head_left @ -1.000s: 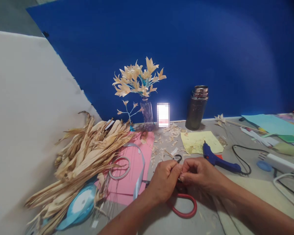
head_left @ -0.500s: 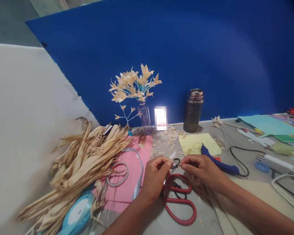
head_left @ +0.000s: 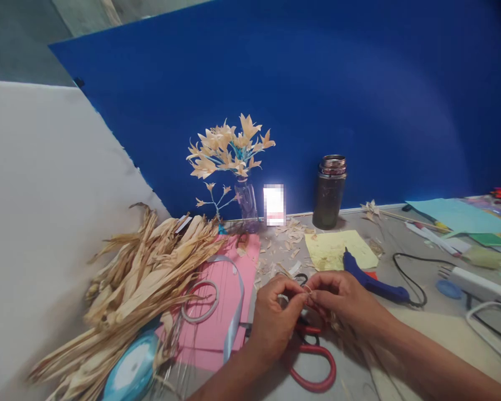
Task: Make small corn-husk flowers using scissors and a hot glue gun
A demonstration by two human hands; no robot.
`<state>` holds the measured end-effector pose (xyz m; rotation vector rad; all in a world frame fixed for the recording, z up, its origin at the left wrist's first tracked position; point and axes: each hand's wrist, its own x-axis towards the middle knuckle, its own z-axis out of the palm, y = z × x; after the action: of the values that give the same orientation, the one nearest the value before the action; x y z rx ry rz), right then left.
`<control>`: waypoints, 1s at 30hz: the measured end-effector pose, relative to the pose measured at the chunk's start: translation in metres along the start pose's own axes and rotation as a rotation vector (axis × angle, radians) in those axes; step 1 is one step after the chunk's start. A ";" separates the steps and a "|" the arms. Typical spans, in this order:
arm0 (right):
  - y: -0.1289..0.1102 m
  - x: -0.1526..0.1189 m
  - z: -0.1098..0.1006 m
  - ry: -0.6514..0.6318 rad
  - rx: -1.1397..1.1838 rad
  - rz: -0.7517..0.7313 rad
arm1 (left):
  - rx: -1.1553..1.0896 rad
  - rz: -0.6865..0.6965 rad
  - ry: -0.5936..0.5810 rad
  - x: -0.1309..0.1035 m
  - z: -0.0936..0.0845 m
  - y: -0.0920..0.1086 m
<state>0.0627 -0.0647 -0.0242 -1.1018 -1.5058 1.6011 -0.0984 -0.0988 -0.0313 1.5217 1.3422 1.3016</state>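
Both hands met at the fingertips in a pinch: the left hand point(head_left: 278, 317) and the right hand point(head_left: 344, 295) each had thumb and finger closed on a thin pale strand point(head_left: 308, 288). The strand lay in the narrow gap between the two pinches, about equally near each; its visible bit bridged the fingertips, though most was covered, so its full long axis could not be told. Red-handled scissors point(head_left: 332, 370) lay below the grip, untouched as far as could be seen, loops toward the wearer, blades largely hidden by the left hand. A blue glue gun point(head_left: 373, 281) lay just beyond the right hand; dried husks point(head_left: 150, 273) were heaped well left of the grip.
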 end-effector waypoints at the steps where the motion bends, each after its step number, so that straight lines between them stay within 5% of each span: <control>1: -0.001 0.000 -0.001 -0.017 -0.009 -0.008 | 0.015 0.009 -0.001 0.000 0.000 -0.001; 10: 0.003 0.001 -0.003 0.014 -0.036 -0.045 | 0.045 0.010 -0.054 -0.002 0.000 -0.010; 20: 0.002 -0.001 -0.001 0.031 -0.347 -0.198 | -0.013 0.019 -0.034 0.000 0.000 -0.007; 30: 0.005 0.000 0.001 0.028 -0.225 -0.087 | -0.303 -0.206 0.004 0.004 0.005 -0.011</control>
<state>0.0619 -0.0656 -0.0295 -1.1575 -1.7229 1.3770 -0.0965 -0.0921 -0.0422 1.1453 1.2052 1.3080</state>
